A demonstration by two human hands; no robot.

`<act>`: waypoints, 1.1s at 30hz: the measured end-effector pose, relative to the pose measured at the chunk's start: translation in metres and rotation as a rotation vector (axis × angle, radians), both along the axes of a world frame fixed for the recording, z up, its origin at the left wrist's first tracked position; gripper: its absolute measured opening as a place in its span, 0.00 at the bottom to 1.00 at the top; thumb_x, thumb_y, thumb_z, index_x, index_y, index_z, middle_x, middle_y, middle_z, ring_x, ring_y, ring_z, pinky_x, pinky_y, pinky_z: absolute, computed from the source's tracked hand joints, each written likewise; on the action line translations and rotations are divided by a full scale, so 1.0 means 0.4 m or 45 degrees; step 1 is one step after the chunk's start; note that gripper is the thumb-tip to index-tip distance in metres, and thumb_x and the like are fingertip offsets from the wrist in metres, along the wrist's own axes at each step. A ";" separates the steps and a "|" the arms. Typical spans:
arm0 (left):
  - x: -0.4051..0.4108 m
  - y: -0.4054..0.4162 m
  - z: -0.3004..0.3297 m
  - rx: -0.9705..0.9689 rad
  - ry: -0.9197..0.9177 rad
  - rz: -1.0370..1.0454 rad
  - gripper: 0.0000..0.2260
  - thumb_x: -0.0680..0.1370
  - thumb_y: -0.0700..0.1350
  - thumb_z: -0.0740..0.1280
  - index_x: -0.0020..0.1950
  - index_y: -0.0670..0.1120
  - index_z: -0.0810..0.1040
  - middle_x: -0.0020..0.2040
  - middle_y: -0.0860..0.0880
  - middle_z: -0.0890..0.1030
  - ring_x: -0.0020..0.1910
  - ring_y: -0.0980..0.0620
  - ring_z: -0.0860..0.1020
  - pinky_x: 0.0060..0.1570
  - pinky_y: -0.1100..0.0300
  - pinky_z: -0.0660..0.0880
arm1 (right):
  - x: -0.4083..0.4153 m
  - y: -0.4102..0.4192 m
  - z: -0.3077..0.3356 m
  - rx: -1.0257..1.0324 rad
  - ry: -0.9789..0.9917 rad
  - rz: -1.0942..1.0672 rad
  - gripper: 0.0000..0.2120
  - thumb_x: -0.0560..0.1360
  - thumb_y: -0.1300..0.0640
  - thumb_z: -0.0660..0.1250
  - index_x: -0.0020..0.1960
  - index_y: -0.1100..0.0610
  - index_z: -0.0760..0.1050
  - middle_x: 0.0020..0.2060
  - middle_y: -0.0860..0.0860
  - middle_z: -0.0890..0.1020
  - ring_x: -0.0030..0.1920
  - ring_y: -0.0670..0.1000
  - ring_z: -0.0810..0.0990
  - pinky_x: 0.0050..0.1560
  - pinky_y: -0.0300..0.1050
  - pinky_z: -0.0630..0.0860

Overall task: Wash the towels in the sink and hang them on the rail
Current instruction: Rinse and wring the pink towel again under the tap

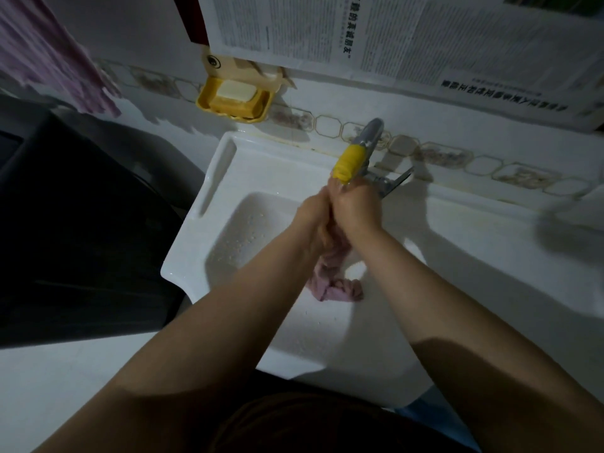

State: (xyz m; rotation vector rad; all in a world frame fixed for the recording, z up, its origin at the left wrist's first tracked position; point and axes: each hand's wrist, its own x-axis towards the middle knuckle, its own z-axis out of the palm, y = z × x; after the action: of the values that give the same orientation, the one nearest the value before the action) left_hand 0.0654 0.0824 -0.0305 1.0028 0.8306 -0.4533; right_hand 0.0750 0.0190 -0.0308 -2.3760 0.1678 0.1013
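A wet pink towel (333,276) hangs twisted from both my hands over the white sink (209,256), its lower end bunched on the basin floor. My left hand (313,214) and my right hand (356,207) grip the towel's upper part close together, right under the tap (369,138) with its yellow spout end (348,163). A second pink towel (55,57) hangs at the top left; what it hangs on lies out of frame.
A yellow soap dish (235,103) with a pale soap bar is fixed to the tiled wall behind the sink. Newspaper sheets (425,37) cover the wall above. A dark appliance (75,223) stands left of the sink. White counter (490,243) extends right.
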 end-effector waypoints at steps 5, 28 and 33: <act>0.010 0.020 0.020 -0.069 -0.089 -0.021 0.15 0.83 0.50 0.56 0.51 0.39 0.75 0.34 0.47 0.73 0.34 0.50 0.73 0.45 0.50 0.75 | -0.024 0.031 0.003 0.040 -0.075 -0.037 0.20 0.80 0.45 0.57 0.43 0.59 0.78 0.39 0.60 0.82 0.42 0.60 0.80 0.39 0.47 0.73; 0.046 0.247 -0.036 0.805 -0.635 -0.694 0.16 0.83 0.50 0.56 0.40 0.44 0.73 0.37 0.46 0.76 0.36 0.50 0.74 0.35 0.59 0.72 | -0.024 -0.160 -0.058 0.444 0.700 0.190 0.08 0.77 0.63 0.66 0.39 0.55 0.76 0.26 0.45 0.78 0.28 0.40 0.75 0.36 0.39 0.72; 0.027 0.191 -0.061 0.675 -0.548 -0.425 0.16 0.84 0.49 0.54 0.43 0.43 0.75 0.34 0.44 0.76 0.32 0.48 0.74 0.29 0.61 0.70 | -0.038 -0.060 -0.034 0.701 0.257 -0.159 0.08 0.79 0.56 0.63 0.44 0.59 0.77 0.37 0.52 0.79 0.36 0.43 0.76 0.41 0.39 0.73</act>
State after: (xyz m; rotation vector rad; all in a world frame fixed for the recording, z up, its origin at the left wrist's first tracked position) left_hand 0.0764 0.1586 -0.0549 1.6759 0.3925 -0.2816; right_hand 0.0600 -0.0049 -0.0443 -1.7995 0.3369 0.2894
